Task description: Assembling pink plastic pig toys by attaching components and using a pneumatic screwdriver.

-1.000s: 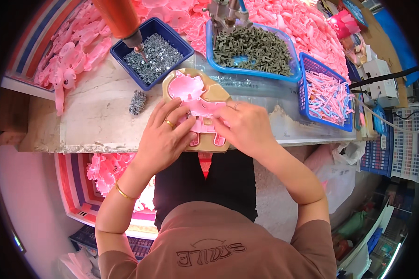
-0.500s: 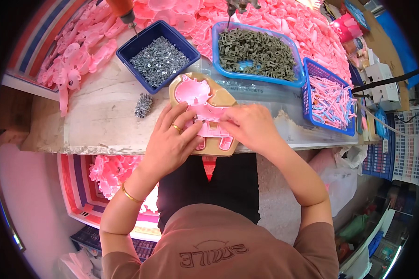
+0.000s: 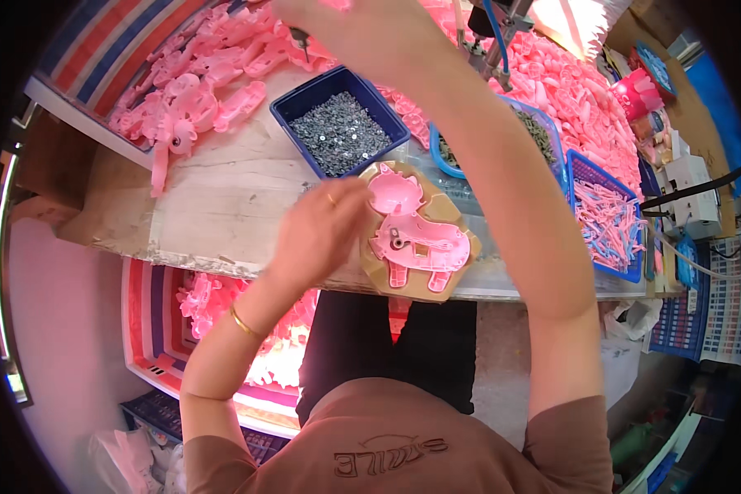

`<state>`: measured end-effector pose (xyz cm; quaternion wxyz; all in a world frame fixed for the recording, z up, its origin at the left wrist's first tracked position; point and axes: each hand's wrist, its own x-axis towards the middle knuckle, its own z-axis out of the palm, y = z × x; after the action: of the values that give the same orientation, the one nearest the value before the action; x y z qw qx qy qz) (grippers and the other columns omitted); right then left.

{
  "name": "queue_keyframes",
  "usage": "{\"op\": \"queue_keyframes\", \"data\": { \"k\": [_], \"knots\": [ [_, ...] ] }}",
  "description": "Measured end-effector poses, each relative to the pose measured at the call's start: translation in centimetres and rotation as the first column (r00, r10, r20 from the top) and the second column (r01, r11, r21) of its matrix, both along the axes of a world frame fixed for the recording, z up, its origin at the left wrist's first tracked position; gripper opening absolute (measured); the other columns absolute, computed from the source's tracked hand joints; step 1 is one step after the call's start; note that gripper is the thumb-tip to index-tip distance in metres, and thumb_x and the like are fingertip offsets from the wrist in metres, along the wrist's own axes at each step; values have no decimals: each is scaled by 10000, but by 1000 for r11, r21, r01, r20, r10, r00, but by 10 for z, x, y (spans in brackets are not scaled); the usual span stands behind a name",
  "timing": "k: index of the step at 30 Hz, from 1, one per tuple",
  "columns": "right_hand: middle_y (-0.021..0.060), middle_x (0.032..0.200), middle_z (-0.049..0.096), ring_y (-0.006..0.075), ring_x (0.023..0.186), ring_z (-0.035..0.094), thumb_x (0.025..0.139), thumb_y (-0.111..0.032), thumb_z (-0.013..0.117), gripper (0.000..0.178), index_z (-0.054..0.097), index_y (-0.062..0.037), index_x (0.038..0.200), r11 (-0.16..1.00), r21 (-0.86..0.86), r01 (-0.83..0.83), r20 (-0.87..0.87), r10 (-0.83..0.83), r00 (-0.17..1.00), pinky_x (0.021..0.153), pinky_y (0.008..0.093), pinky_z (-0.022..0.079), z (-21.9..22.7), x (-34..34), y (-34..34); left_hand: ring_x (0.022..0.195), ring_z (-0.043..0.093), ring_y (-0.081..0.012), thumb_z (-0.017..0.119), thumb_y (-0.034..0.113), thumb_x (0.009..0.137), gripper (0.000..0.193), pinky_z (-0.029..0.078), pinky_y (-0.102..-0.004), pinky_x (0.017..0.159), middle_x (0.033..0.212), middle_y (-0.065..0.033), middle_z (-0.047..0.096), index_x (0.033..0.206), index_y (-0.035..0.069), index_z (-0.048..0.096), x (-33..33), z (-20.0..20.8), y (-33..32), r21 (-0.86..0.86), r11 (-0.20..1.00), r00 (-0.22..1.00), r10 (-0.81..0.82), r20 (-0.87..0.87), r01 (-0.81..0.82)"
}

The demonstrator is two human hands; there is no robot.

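A pink plastic animal-shaped shell (image 3: 436, 239) lies hollow side up in a tan holding block (image 3: 461, 280) at the table's front edge. A small grey piece (image 3: 398, 243) sits inside the shell. At the block's left side is my left hand (image 3: 317, 230), fingers bent together and somewhat blurred; whatever they pinch is too small to make out. My right hand (image 3: 337, 33) reaches far forward, partly cut off by the top edge. It is closed around a hanging screwdriver, whose tip (image 3: 301, 39) shows below the fingers while the hand covers its body.
A dark blue tray (image 3: 370, 160) holds small metal screws. Behind my right forearm stands a light blue tray (image 3: 446, 163) of grey-green parts. A blue basket (image 3: 575, 185) holds pink and blue sticks. Pink shells (image 3: 185, 115) pile up at the back, near a metal tool stand (image 3: 498, 49).
My right hand has left the shell and moved up to the screwdriver. My left hand has moved off the shell to the block's left side. The whole view has shifted.
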<state>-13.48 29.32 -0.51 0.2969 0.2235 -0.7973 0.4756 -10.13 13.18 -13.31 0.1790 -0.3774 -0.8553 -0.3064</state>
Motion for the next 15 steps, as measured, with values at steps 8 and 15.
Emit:
{"op": "queue_keyframes", "data": {
  "k": [8,15],
  "knots": [
    [212,998,678,289,962,684,864,-303,709,699,422,37,1403,936,212,279,26,-291,956,850,363,534,16,-86,-48,1012,564,-227,748,339,783,245,427,-369,825,881,-48,681,834,101,720,-98,16,-4,-582,779,971,219,-99,-235],
    [146,961,686,188,777,687,866,-287,730,597,497,24,1320,995,7,-103,363,93,927,699,315,548,29,-49,12,973,615,-231,828,335,691,271,407,-382,811,857,-49,713,828,118,741,-121,8,15,-769,634,988,151,19,-82]
  ]
}}
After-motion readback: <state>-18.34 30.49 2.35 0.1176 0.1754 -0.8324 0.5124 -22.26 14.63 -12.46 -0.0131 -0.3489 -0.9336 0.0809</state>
